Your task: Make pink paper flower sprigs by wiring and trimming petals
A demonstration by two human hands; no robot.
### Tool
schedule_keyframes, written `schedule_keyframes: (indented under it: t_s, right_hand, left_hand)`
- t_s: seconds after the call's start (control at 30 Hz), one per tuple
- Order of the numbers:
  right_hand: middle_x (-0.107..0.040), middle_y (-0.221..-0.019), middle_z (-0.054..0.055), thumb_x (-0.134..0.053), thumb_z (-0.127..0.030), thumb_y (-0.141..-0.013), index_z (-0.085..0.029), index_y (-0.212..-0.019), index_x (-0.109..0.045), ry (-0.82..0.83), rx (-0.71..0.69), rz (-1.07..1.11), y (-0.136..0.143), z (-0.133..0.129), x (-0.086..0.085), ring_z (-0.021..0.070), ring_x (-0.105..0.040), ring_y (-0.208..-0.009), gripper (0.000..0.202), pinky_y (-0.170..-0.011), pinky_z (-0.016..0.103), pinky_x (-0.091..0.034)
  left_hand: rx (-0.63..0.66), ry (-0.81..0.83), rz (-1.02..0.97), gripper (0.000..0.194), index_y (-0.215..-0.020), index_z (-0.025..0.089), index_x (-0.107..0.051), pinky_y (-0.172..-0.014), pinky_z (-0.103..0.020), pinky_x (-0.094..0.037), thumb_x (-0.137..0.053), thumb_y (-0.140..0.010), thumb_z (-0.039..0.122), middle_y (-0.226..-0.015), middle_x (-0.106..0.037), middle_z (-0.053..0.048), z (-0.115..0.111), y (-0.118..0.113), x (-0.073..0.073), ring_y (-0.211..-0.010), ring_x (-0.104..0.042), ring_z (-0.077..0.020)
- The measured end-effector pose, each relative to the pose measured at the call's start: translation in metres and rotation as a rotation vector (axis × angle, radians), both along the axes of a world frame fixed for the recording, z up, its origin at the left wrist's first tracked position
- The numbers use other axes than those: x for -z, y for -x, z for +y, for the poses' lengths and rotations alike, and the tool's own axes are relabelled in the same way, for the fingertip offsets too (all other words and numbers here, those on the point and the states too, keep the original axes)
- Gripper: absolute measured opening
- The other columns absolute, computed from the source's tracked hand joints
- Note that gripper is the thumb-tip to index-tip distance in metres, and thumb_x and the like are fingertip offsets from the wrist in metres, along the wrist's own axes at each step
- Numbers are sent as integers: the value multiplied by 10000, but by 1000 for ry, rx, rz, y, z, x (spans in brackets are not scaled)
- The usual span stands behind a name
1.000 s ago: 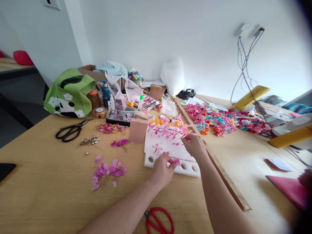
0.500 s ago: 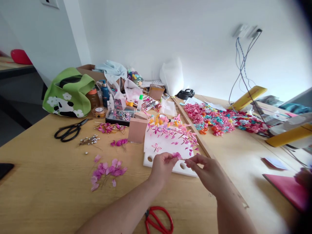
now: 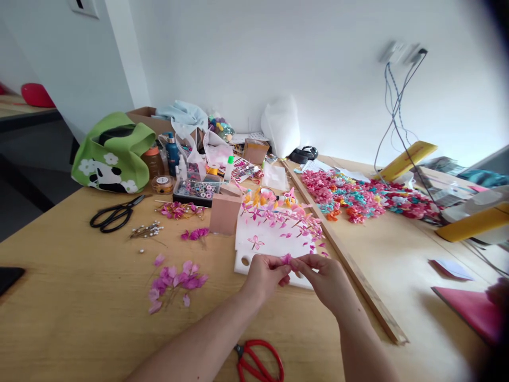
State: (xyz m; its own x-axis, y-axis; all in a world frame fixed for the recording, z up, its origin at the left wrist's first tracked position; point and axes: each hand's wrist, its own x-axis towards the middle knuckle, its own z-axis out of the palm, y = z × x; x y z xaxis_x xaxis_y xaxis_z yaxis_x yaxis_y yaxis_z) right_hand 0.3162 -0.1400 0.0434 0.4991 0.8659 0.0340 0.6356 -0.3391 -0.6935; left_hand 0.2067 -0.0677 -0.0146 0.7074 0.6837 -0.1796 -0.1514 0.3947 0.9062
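Note:
My left hand (image 3: pixel 264 275) and my right hand (image 3: pixel 320 273) meet over the front edge of a white foam board (image 3: pixel 254 266). A small pink flower (image 3: pixel 286 259) is pinched between their fingertips, and both hands are closed on it. Pink petal stems (image 3: pixel 304 225) stand along the back and right of the board, and one outlined pink flower (image 3: pixel 255 242) rests on its left part. To the left of my hands, loose purple-pink petals on thin stems (image 3: pixel 178 278) lie on the wooden table (image 3: pixel 99 318).
Red-handled scissors (image 3: pixel 260 361) lie near my left forearm, black scissors (image 3: pixel 117 214) at the left. A bead box (image 3: pixel 196 191), a green bag (image 3: pixel 113 154) and bottles stand behind. A wooden strip (image 3: pixel 358 276) runs along the right, with a colourful flower pile (image 3: pixel 358 196) beyond.
My right hand has moved left, so the fingertips of both hands now come together at the pink flower. The stem seen between them before is now hidden.

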Motion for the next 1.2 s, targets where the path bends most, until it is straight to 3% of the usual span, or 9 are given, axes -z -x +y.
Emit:
schedule_keyframes:
  t_s: [0.13,0.23,0.4,0.5,0.57,0.7,1.0,1.1,1.2]
  right_hand:
    - [-634,-515,24,-545,-594,-748,-193,-568,-677,30,-31,-55,-6,5,-3,178,-561,-516,459,-487,262,-406]
    - [-644,-539,18,-493,-581,-802,-194,-622,-684,20,41,-152,-21,15,-7,174,-572,-518,468,-510,267,-411]
    - [-718,-827,81,-499,-424,-872,-172,-835,-708,49,177,-404,-45,54,-6,252,-648,-812,330,-717,341,-464]
    - [-680,-1022,80,-545,-365,-903,-167,-933,-678,136,149,-523,-47,76,3,232,-613,-979,240,-882,402,-455]
    - [-627,-1142,73,-554,-354,-918,-177,-1063,-628,197,144,-567,-46,85,10,208,-600,-1010,240,-893,430,-473]
    - [-592,-1205,77,-555,-339,-923,-189,-1159,-584,286,148,-585,-45,90,20,208,-603,-1012,281,-864,426,-504]
    - [-608,-1165,64,-573,-337,-913,-170,-1141,-592,328,186,-396,-48,94,10,209,-618,-972,283,-821,404,-524]
    - [-663,-961,32,-593,-347,-895,-142,-1001,-637,273,191,-268,-47,87,0,167,-643,-805,235,-701,332,-539]
    - [-642,-649,-11,-622,-380,-828,-144,-796,-667,146,184,-144,-43,71,-14,140,-595,-555,242,-499,256,-466]
  left_hand:
    - [-28,-74,67,250,-613,143,-673,-514,-250,-376,-674,-718,369,-487,-545,16,1,0,2,-480,-473,-108]
    - [-88,-196,121,156,-677,149,-698,-582,-273,-399,-635,-760,265,-567,-596,-4,-1,2,3,-565,-512,-137]
    - [-143,-840,242,172,-865,184,-714,-843,-356,-468,-543,-850,169,-904,-690,-68,-4,7,11,-922,-596,-217]
    - [-104,-1083,314,216,-911,136,-674,-1030,-433,-402,-469,-863,90,-1169,-630,-139,-4,8,20,-1231,-483,-264]
    - [-21,-1179,397,242,-945,93,-648,-1102,-487,-322,-432,-847,46,-1285,-561,-197,-3,7,24,-1345,-362,-300]
    - [139,-1214,524,287,-996,32,-623,-1128,-522,-267,-426,-790,-2,-1321,-509,-273,-1,5,24,-1369,-311,-355]
    - [159,-1119,495,421,-1096,11,-588,-1108,-534,-274,-410,-720,-50,-1294,-531,-277,4,3,20,-1344,-358,-359]
    - [153,-1140,532,442,-1127,20,-581,-1115,-501,-282,-395,-732,-54,-1287,-551,-248,4,1,22,-1348,-358,-334]
    - [129,-1132,540,426,-1153,30,-573,-1104,-501,-303,-407,-764,-17,-1268,-568,-237,5,-1,24,-1343,-365,-334]
